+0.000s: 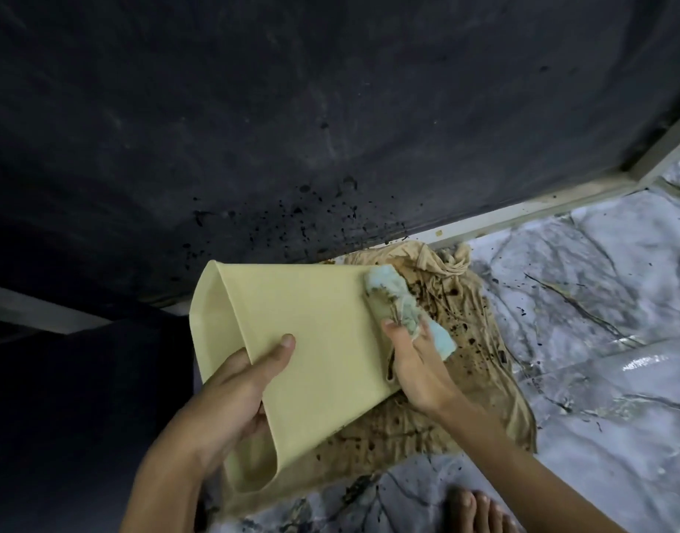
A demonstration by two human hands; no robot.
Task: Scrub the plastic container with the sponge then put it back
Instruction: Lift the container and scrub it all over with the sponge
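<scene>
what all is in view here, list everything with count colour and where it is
plastic container: one, pale yellow, held tilted above the cloth
sponge: one, light blue and grubby white, pressed on the container's right edge
cloth: one, tan with dark stains, crumpled on the floor under the container
floor: grey-white marble pattern, right and bottom
dark surface: black, speckled, fills the top
left hand: one, grip on the container's near side
right hand: one, grip on the sponge
bare foot: one, bottom edge

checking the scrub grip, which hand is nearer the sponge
Right. The right hand holds the sponge at its near end, against the plastic container's right edge. The left hand grips the container's left rim, apart from the sponge.
</scene>
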